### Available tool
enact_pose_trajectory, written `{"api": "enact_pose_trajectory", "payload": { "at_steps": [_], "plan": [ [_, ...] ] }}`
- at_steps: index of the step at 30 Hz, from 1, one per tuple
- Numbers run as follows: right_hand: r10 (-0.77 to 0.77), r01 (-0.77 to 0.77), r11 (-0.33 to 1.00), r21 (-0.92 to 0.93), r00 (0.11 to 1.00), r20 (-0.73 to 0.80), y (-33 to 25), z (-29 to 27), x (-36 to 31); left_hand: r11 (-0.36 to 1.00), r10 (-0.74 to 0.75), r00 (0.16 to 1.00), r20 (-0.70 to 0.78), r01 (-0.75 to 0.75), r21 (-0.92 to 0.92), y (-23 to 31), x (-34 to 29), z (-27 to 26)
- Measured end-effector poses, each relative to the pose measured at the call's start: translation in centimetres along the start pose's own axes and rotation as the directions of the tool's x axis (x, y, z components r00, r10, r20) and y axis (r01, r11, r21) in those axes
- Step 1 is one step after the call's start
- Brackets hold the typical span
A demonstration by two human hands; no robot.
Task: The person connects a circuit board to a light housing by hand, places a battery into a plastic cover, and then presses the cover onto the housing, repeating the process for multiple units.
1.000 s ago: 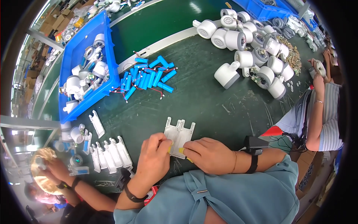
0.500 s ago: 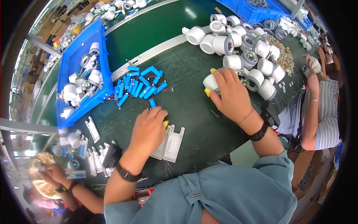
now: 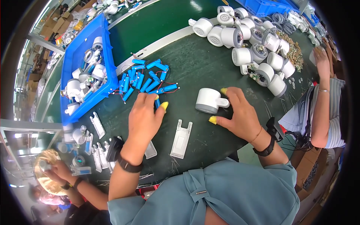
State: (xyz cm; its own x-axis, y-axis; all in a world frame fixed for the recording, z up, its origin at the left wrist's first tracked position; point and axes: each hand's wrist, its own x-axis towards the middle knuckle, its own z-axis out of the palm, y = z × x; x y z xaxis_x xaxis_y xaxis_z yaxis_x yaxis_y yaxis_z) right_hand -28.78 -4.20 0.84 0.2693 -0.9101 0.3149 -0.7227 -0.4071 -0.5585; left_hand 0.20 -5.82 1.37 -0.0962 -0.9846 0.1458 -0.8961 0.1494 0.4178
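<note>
My left hand (image 3: pixel 144 116) hovers by the near edge of a pile of blue cylindrical batteries (image 3: pixel 152 86), thumb and index finger parted on either side of one blue battery (image 3: pixel 157 103); no firm grip shows. My right hand (image 3: pixel 242 116) is open, its fingers curving around the side of a white round housing (image 3: pixel 208 98) without visibly closing on it. This housing stands on the green table with its grey ring down and a short stub toward my palm. Between my hands lies a flat white handle shell (image 3: pixel 181 139); another shell (image 3: pixel 150 150) is partly hidden by my left forearm.
A blue bin (image 3: pixel 112 62) of assembled parts stands at the left. More white housings (image 3: pixel 242 56) are heaped at the far right, beside small circuit boards (image 3: pixel 294 52). Several white shells (image 3: pixel 99 155) lie near left. Co-workers sit at both sides.
My right hand has let go of the white housing, now standing nearer the middle, and drawn back to its right. My left hand has reached to the battery, its thumb and index spreading.
</note>
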Motion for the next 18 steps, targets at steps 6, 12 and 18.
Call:
{"api": "enact_pose_trajectory", "payload": {
  "at_steps": [6,12,18],
  "plan": [
    [0.083,-0.086,0.996,-0.001,0.962,0.262,0.8,0.3,-0.5,0.995,0.076,0.989,-0.125,-0.084,-0.061,-0.6,1.5,1.5],
    [0.235,-0.714,0.150,0.683,0.697,0.677,0.5,-0.5,0.7,0.615,-0.277,0.955,0.104,0.259,-0.745,-2.9,1.9,-4.3],
    [0.174,-0.665,0.271,0.696,0.745,0.644,0.2,0.1,0.5,0.965,-0.126,0.991,-0.047,0.111,-0.238,-5.0,0.6,-4.9]
  ]
}}
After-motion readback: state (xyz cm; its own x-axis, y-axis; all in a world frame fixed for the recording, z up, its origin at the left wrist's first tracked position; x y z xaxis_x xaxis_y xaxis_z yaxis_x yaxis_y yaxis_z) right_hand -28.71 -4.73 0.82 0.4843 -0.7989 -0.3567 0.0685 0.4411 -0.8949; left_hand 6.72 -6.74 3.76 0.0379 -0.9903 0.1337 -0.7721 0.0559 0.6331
